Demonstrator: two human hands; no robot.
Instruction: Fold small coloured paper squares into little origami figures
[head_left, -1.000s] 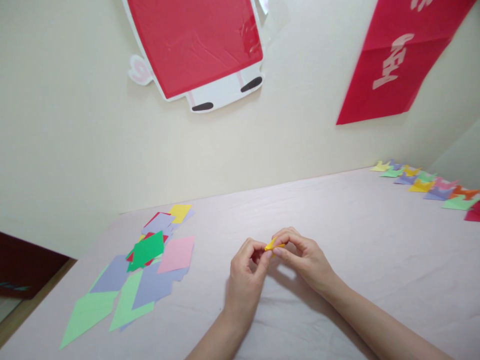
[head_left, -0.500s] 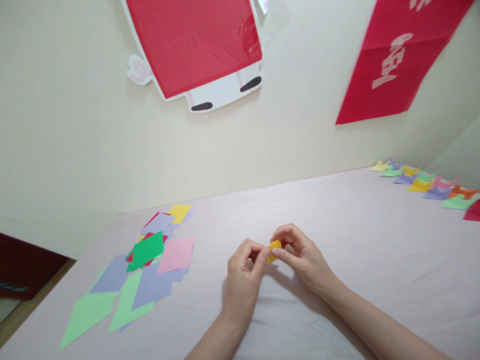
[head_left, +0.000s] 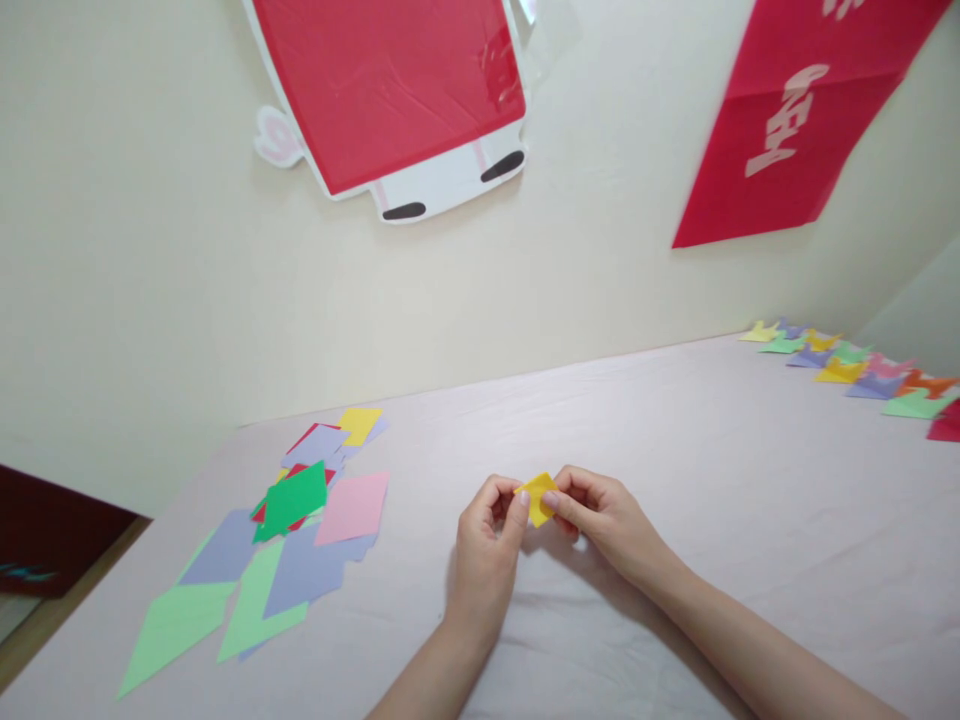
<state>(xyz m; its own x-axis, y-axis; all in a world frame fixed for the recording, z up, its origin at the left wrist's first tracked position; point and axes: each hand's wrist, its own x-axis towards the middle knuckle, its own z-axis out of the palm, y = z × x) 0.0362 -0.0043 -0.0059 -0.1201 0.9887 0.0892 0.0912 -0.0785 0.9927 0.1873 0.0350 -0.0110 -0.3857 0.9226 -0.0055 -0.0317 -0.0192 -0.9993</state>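
Note:
A small folded piece of yellow paper (head_left: pixel 538 497) is held just above the pale pink table (head_left: pixel 697 470), near its middle. My left hand (head_left: pixel 486 556) pinches its left edge with thumb and forefinger. My right hand (head_left: pixel 607 522) pinches its right side, fingers curled. The paper now faces up as a small diamond shape.
Several flat coloured paper squares (head_left: pixel 289 540) lie scattered on the table to the left: green, lilac, pink, red, yellow. A row of folded paper pieces (head_left: pixel 855 372) lines the far right edge. Red posters (head_left: pixel 390 80) hang on the cream wall behind.
The yellow paper has been turned and flattened between the fingertips, from a thin edge-on strip to a face-up diamond. Both hands shifted slightly lower and closer together.

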